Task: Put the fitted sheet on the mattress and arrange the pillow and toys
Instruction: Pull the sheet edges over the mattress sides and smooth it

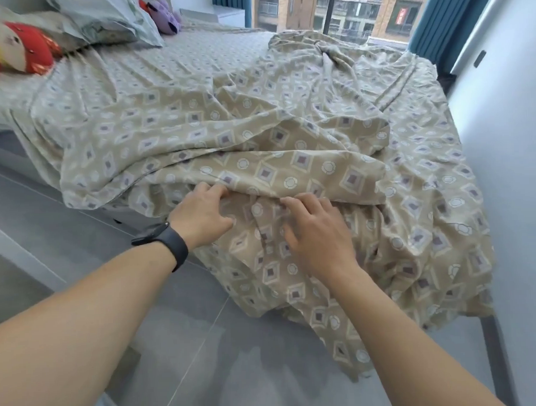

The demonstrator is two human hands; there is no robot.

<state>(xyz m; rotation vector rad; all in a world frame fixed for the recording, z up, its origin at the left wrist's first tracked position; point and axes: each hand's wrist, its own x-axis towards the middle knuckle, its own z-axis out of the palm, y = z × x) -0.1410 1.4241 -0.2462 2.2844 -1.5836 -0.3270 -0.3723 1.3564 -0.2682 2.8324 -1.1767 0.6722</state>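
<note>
Both hands work at the foot end of the bed, where the fitted sheet [258,136] lies bunched. The left hand [200,212], with a black wristband [168,244] on its wrist, has its fingers curled into a fold of the cloth and grips it. The right hand [315,231] lies just beside it, fingers bent down onto the fabric; whether it pinches the cloth or only presses on it I cannot tell. The loose hem hangs below and to the right of both hands, spilling off the bed edge onto the grey tiled floor [95,239], so the right hand is nearer the corner that likely needs tucking. The sheet's long axis runs away from the person, toward the window [360,8].

At the far left end lie the pillow [108,20], a red plush toy [21,50] beside it and a purple plush toy [164,15] behind. A white wall [507,133] closes the right side; teal curtains [428,30] frame the window.
</note>
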